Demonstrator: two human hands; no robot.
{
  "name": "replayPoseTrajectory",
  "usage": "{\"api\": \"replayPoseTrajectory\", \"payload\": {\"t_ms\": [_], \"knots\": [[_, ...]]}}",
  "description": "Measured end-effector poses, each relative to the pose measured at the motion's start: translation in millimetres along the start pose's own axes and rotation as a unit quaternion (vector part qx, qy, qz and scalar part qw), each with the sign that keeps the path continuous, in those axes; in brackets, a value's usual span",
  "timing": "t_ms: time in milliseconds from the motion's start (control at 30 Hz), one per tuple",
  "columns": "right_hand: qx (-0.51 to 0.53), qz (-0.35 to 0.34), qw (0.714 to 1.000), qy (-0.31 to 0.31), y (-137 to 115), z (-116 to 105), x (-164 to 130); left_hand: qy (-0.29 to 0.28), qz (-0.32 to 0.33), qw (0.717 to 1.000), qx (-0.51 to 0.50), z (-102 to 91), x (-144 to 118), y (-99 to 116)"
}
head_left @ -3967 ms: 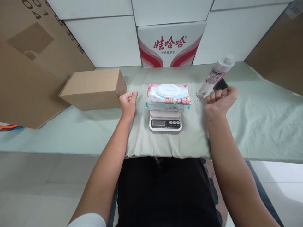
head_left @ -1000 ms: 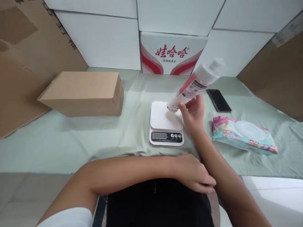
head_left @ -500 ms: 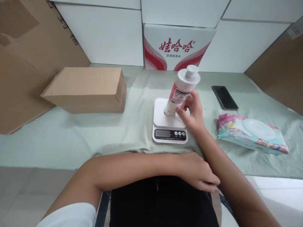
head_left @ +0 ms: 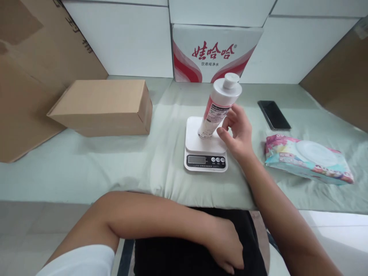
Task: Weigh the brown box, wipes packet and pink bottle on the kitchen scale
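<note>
The bottle is standing on the white plate of the scale, with its base on the plate and its body leaning a little to the right. Its white cap is pointing up and toward the far boxes. The right hand is staying just beside the bottle on its right side. The fingers are loosely curled and seem to be touching the label part, but they are not closing around it, so the hand is open and not really gripping. The left hand is lying low, near the body, on the dark clothing below the edge of the table. It is holding nothing and its fingers are relaxed and bent downward.

The scale is sitting on the pale green cloth in the middle of the table, with its display and three buttons facing the person. To the right of the right hand, a wipes pack is lying flat on the cloth. Behind the pack, a phone is lying with its dark screen up. On the left, well apart from the scale, a carton is resting closed.
</note>
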State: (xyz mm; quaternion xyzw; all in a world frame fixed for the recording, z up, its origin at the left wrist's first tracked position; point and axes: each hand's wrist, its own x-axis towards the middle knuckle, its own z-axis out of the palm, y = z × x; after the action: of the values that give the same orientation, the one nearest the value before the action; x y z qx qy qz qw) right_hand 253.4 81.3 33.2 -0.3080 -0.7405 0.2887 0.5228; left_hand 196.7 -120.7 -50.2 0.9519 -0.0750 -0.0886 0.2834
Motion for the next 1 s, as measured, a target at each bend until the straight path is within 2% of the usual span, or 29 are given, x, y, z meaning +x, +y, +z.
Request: {"api": "replayPoseTrajectory", "payload": {"t_ms": [133,267,400,533,600,667,833,1000], "knots": [[0.01,0.016,1.0,-0.023,-4.5,7.2,0.0,0.034,-0.039,0.999,0.004,-13.8,-5.7,-7.7],[-0.003,0.028,0.999,-0.019,-4.2,10.5,1.5,-0.006,-0.029,0.999,0.011,-25.7,-10.7,-6.5],[-0.014,0.036,0.999,-0.018,-1.2,14.7,2.0,-0.023,-0.013,1.0,0.012,-25.8,-11.3,-6.1],[-0.037,0.032,0.999,0.001,0.5,16.2,2.2,0.007,-0.008,1.0,0.01,-17.9,-9.9,-9.3],[-0.065,0.025,0.997,0.043,4.8,10.5,3.7,0.021,-0.008,1.0,0.01,-15.1,-9.9,-10.4],[-0.108,0.026,0.988,0.111,14.2,-1.7,6.3,0.018,-0.01,1.0,0.015,-15.4,-10.8,-10.1],[-0.215,0.064,0.932,0.284,56.0,-49.1,12.5,-0.02,-0.014,0.999,0.03,-25.2,-15.2,-5.6],[-0.221,0.116,0.896,0.367,99.3,-80.5,10.4,-0.024,-0.011,0.999,0.039,-27.3,-16.4,-4.9]]}}
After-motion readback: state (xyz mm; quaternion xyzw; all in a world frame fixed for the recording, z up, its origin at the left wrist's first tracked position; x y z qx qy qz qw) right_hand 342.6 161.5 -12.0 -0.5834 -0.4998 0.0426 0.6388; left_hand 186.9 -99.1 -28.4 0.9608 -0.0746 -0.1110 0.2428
